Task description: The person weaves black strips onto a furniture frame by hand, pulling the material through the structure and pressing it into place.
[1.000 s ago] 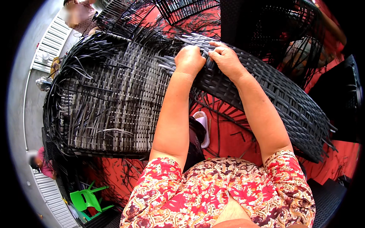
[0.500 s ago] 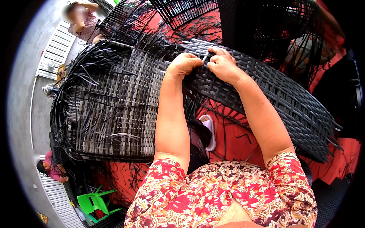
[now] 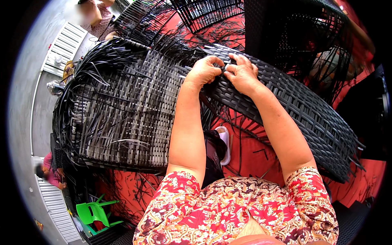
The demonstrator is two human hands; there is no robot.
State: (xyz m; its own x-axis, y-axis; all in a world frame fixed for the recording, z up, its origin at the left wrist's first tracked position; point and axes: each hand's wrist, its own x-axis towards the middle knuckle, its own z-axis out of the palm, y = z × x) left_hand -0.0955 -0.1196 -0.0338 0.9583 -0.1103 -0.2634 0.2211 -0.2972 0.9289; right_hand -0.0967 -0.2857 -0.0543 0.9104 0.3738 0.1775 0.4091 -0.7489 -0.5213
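Observation:
A long, curved panel of dark grey plastic wicker slants from the upper middle down to the right in front of me. At its far left end both my hands work close together on the weave. My left hand is closed, with thumb and fingers pinched at the panel's edge; what lies between them is hidden. My right hand lies over the weave, thumb and forefinger pinched on a wicker strand. Beside my left forearm is a larger grey-brown woven panel, with a thick fringe of loose black strands along its far left edge.
Strand scraps litter the red floor covering. A bright green plastic chair stands at lower left. At upper left sits a person; another is at the left edge. Black woven furniture rises at upper right.
My fingers have shifted slightly on the panel's end; my left fingers are more curled and my right fingers have lifted and bent. The view has tilted a little.

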